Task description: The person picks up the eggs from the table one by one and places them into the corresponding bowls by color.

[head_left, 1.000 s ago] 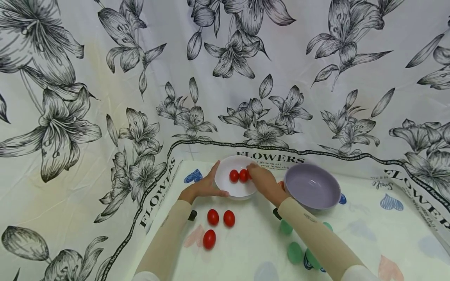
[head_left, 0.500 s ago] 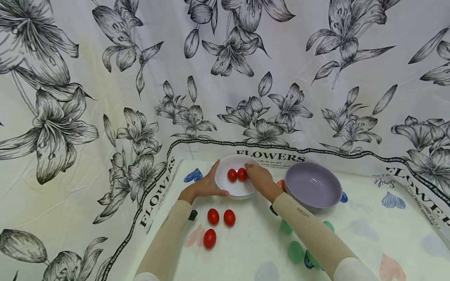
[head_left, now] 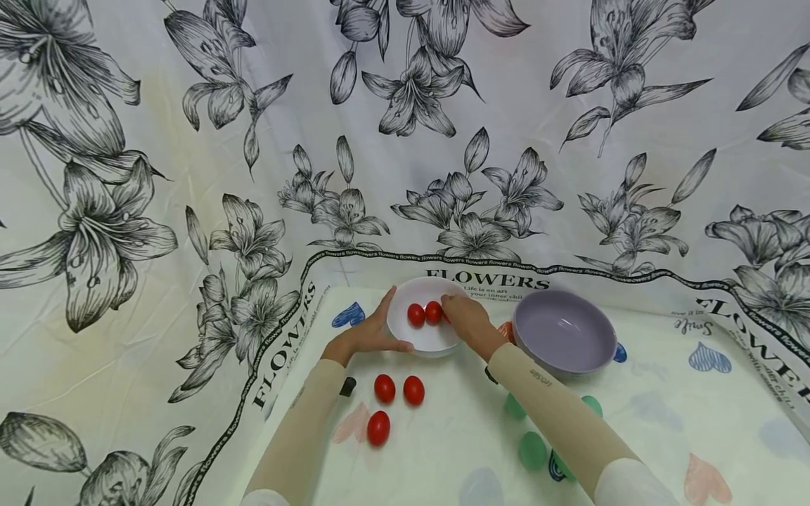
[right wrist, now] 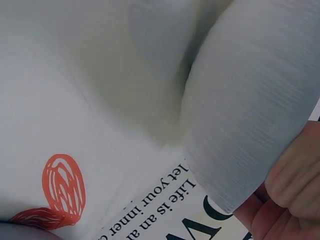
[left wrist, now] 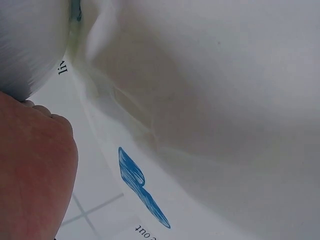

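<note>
In the head view a white bowl (head_left: 420, 341) stands at the back of the table with red eggs (head_left: 415, 315) inside; one more is partly covered by my right hand. My left hand (head_left: 367, 336) holds the bowl from its left side, thumb along the near wall. My right hand (head_left: 470, 322) grips the rim on the right, fingers curled. The right wrist view shows these fingers (right wrist: 267, 215) against the edge of the bowl's ribbed outer wall (right wrist: 245, 100). The left wrist view has the bowl's wall (left wrist: 30, 45) right beside the hand (left wrist: 35, 165).
Three loose red eggs (head_left: 384, 388) lie in front of the bowl. A purple bowl (head_left: 563, 330) stands to the right. Several green eggs (head_left: 533, 450) lie near and partly behind my right forearm. A flower-printed curtain (head_left: 474, 176) rises behind the printed tablecloth (head_left: 455, 436).
The eggs in the white bowl have shifted slightly left, and my right hand has moved a little left with its forearm. My left hand keeps its place on the bowl.
</note>
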Demonstrator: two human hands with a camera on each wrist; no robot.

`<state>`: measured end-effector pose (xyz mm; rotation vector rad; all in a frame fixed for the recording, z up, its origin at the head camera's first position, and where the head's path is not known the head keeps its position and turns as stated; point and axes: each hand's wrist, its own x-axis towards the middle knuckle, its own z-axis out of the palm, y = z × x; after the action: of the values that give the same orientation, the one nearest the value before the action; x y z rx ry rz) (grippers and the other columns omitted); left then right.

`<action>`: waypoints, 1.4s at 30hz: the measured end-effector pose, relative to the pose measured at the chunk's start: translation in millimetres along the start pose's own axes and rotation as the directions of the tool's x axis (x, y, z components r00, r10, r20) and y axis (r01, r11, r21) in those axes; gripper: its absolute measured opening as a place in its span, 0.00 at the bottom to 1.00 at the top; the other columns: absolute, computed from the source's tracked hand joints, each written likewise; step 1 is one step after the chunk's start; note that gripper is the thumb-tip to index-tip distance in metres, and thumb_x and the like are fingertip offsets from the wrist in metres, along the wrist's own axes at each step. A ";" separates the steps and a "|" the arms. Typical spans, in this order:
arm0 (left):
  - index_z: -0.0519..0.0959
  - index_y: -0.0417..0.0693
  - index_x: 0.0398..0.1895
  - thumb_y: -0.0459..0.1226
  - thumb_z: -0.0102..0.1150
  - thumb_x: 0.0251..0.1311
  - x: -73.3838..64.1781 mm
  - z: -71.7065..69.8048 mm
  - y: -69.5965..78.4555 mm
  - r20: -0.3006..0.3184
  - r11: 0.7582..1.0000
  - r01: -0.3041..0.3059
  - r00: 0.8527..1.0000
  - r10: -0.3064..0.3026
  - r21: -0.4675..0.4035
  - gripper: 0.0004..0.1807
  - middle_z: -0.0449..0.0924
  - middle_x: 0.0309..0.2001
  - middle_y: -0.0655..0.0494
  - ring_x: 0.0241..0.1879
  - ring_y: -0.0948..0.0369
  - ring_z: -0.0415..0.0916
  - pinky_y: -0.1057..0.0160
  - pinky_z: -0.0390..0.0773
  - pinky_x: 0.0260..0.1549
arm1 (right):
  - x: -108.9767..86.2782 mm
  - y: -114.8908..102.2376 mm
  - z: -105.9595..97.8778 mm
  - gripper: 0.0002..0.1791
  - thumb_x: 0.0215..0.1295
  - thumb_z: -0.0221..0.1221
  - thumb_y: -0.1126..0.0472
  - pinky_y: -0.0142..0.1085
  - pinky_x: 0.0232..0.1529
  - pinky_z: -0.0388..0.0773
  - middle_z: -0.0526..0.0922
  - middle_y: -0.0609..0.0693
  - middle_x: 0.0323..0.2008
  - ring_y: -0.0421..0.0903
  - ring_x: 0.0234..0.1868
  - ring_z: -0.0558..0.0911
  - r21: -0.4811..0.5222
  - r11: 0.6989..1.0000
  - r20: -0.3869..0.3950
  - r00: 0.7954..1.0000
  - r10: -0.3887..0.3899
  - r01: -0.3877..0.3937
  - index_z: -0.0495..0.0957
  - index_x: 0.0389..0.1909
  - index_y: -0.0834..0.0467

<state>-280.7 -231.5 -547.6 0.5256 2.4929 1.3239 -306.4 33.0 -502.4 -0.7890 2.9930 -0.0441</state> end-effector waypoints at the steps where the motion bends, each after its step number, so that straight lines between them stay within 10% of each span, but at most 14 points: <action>1: 0.25 0.78 0.84 0.60 0.85 0.44 -0.6 0.2 -0.1 0.002 1.000 0.001 1.000 -0.001 -0.003 0.80 0.47 0.84 0.62 0.80 0.53 0.55 0.41 0.64 0.75 | -0.1 -0.1 0.4 0.22 0.68 0.68 0.73 0.47 0.55 0.87 0.88 0.58 0.52 0.52 0.47 0.87 0.002 1.000 0.004 1.000 -0.003 0.003 0.79 0.61 0.62; 15: 0.26 0.78 0.85 0.60 0.84 0.45 -2.3 4.4 5.9 0.005 0.999 0.036 0.999 -0.036 0.000 0.80 0.46 0.85 0.62 0.81 0.52 0.54 0.40 0.64 0.75 | -9.0 3.9 -1.6 0.25 0.69 0.70 0.64 0.47 0.53 0.88 0.88 0.55 0.51 0.49 0.46 0.87 0.094 0.995 -0.027 1.000 -0.012 0.014 0.78 0.66 0.60; 23: 0.26 0.75 0.85 0.61 0.83 0.46 -4.2 2.7 6.0 0.005 0.998 0.046 0.999 -0.047 0.034 0.79 0.42 0.86 0.59 0.82 0.49 0.52 0.39 0.61 0.76 | -34.5 -17.0 -38.3 0.28 0.75 0.66 0.52 0.41 0.39 0.86 0.88 0.52 0.41 0.44 0.32 0.81 0.360 0.925 -0.263 0.964 -0.024 0.121 0.76 0.71 0.57; 27: 0.26 0.70 0.86 0.60 0.82 0.47 -4.1 0.2 8.5 0.001 0.998 0.043 0.999 -0.043 0.038 0.79 0.43 0.86 0.58 0.80 0.49 0.55 0.39 0.64 0.74 | -58.7 -34.7 -54.3 0.26 0.75 0.66 0.52 0.43 0.48 0.89 0.89 0.53 0.52 0.47 0.43 0.90 0.526 0.817 -0.401 0.916 -0.007 0.237 0.78 0.70 0.57; 34: 0.25 0.69 0.86 0.60 0.83 0.47 -1.7 0.2 8.5 0.016 1.000 0.020 1.000 -0.020 0.013 0.80 0.42 0.86 0.58 0.80 0.50 0.56 0.41 0.63 0.75 | -96.1 -57.7 -47.1 0.22 0.76 0.66 0.56 0.39 0.58 0.84 0.86 0.51 0.62 0.48 0.61 0.86 0.783 0.480 -0.509 0.851 0.128 0.396 0.80 0.66 0.56; 38: 0.25 0.71 0.86 0.60 0.83 0.47 -2.3 0.9 5.4 0.013 1.000 0.022 1.000 -0.022 0.008 0.80 0.41 0.86 0.58 0.79 0.50 0.57 0.41 0.64 0.75 | -107.6 -65.8 -28.5 0.20 0.76 0.65 0.56 0.35 0.58 0.83 0.86 0.51 0.60 0.45 0.61 0.86 0.841 0.329 -0.491 0.861 0.131 0.430 0.82 0.65 0.55; 42: 0.26 0.69 0.86 0.58 0.84 0.47 -4.4 2.3 3.5 -0.001 1.000 0.021 1.000 -0.021 0.001 0.80 0.41 0.86 0.57 0.81 0.48 0.54 0.39 0.64 0.74 | -114.0 -70.6 -3.3 0.20 0.75 0.66 0.54 0.34 0.58 0.83 0.87 0.51 0.60 0.44 0.61 0.86 0.879 0.290 -0.409 0.911 0.048 0.379 0.82 0.64 0.53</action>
<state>-275.2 -229.9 -545.6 0.4980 2.4929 1.3161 -172.8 27.9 -492.1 -0.9031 2.2919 -1.9825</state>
